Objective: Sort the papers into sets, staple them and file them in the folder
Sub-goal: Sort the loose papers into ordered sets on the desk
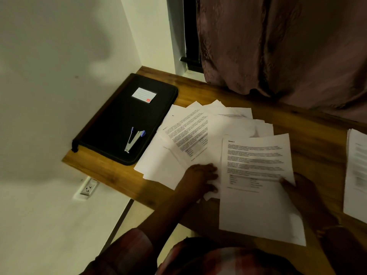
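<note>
Several printed sheets lie fanned out as loose papers [190, 135] across the middle of the wooden table [309, 124]. My left hand [200, 178] rests on their near edge, fingers spread flat. My right hand [299, 187] grips one printed sheet [256, 187] by its right edge, thumb on top, holding it over the table's front edge. A closed black folder [123, 116] with a white label lies at the table's left end. A blue and silver stapler [134, 138] sits on top of the folder.
A separate stack of papers [356, 175] lies at the right edge of view. A dark curtain [278, 46] hangs over the back of the table. White walls close in the left side, with a wall socket [88, 188] below the tabletop.
</note>
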{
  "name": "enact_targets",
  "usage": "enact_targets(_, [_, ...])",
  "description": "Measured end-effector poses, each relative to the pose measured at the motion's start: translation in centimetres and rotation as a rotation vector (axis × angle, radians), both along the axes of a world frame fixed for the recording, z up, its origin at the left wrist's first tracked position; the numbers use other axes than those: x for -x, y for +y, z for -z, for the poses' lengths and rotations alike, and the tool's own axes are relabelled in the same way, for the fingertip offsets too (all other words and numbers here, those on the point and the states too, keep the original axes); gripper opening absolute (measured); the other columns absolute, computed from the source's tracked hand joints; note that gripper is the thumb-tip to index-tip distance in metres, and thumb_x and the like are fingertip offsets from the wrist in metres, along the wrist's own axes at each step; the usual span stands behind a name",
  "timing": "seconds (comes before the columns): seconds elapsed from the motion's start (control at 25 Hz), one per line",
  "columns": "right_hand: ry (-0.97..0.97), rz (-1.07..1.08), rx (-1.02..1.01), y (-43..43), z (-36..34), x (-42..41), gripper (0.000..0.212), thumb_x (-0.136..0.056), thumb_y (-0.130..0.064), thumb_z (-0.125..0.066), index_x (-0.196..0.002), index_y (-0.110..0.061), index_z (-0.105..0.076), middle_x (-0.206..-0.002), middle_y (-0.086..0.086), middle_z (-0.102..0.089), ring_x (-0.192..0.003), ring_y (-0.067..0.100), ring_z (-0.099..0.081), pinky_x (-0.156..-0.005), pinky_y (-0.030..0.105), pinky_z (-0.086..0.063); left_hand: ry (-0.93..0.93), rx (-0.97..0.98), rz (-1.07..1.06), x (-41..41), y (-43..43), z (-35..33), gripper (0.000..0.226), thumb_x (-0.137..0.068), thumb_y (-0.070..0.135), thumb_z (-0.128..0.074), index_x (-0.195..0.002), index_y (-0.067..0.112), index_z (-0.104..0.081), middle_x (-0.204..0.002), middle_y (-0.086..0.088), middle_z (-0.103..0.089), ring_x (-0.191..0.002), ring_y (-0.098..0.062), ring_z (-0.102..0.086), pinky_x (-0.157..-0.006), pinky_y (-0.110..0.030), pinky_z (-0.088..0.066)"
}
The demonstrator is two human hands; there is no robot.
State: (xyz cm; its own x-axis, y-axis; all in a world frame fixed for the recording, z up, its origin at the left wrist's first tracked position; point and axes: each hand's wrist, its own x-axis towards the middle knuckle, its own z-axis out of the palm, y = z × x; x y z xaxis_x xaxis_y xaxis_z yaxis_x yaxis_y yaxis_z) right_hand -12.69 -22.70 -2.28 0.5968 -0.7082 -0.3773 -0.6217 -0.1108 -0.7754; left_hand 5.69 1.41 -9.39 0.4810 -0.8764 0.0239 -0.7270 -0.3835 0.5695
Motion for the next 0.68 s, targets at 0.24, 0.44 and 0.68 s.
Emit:
enact_targets(0.24, [-0.110, 0.014, -0.139, -2.1, -2.0, 1.0, 0.028, -0.095, -0.040, -0.058, -0.121, -0.030, -0.065, -0.117, -0.002, -0.069, -0.107, 0.027, -0.066, -0.084, 0.045, -0.055, -0.045, 0.079, -0.025, -0.3, -0.1, -0.6, 0.035, -0.087, 0.046, -0.058, -0.104, 0.022, -0.077, -0.123, 0.002, -0.071, -0.124, -0.016, -0.061, -0.103, -0.053, -0.047])
enact_targets(0.44, [-0.492, 0.138, -0.497, -3.6, -7.1, -0.6, 0.030, -0.103, -0.016, -0.050, -0.130, -0.018, -0.062, -0.127, 0.007, -0.068, -0.115, 0.027, -0.067, -0.093, 0.048, -0.055, 0.284, 0.376, -0.284, -1.0, -1.1, -8.6, 0.014, -0.096, 0.029, -0.065, -0.105, 0.021, -0.073, -0.107, 0.005, -0.073, -0.099, -0.001, -0.065, -0.089, -0.022, -0.053])
enact_targets(0.68, [-0.684, 0.103, -0.515, -3.2, -10.8, -3.1, 0.037, -0.103, -0.017, -0.047, -0.139, -0.020, -0.056, -0.131, 0.004, -0.066, -0.115, 0.022, -0.067, -0.091, 0.042, -0.056, 0.665, 0.661, -0.781, -4.6, -1.8, -18.9, 0.035, -0.100, 0.043, -0.057, -0.089, 0.010, -0.063, -0.087, -0.012, -0.069, -0.076, -0.017, -0.064, -0.068, -0.030, -0.052])
